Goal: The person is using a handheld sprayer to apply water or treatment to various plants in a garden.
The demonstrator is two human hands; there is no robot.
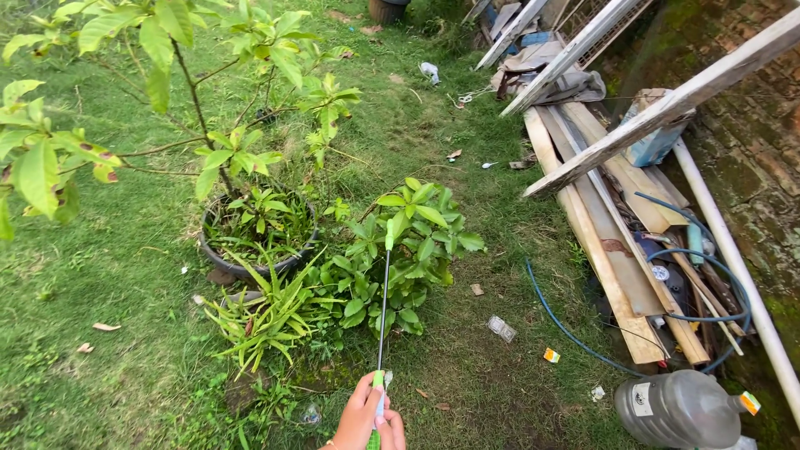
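In the head view, one hand [364, 417], which side I cannot tell, is wrapped around the green grip of a long thin black spray wand with a green tip [384, 292]. The wand reaches over the grass [125, 275] into a low leafy green shrub [400, 250], just beside a round dark plant pot [250, 262]. A cloudy plastic water jug [679, 408] lies at the lower right edge, near stacked wooden planks [608, 225].

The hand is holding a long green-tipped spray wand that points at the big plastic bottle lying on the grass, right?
Not quite. In the head view the hand does hold the spray wand, but it points at the leafy green plant beside the pot. The plastic bottle lies off to the right.
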